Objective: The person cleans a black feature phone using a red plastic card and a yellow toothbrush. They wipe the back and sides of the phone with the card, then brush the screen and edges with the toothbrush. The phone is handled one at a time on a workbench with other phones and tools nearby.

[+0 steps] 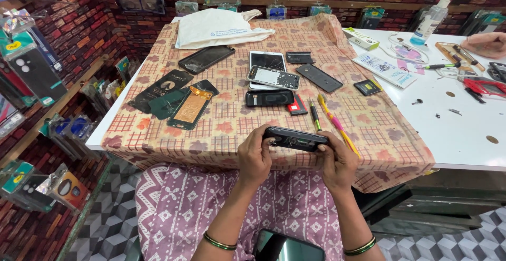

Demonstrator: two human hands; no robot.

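Observation:
Both my hands hold a black opened phone body [296,138] edge-on at the near edge of the table. My left hand [254,156] grips its left end and my right hand [338,162] grips its right end. Just beyond lie a dark phone part [269,98], a white-framed phone [273,77] resting on a white screen panel [266,60], a green-tipped tool [315,115] and pink and yellow tools [337,125]. A dark glossy phone [287,247] lies on my lap.
A patterned cloth [221,129] covers the table. On it lie a copper-backed panel [191,108], black back covers [161,88], a cracked screen [206,58], a black plate [319,77] and a white bag [219,27]. Tools, a spray bottle [430,20] and screws sit on the white tabletop [464,134].

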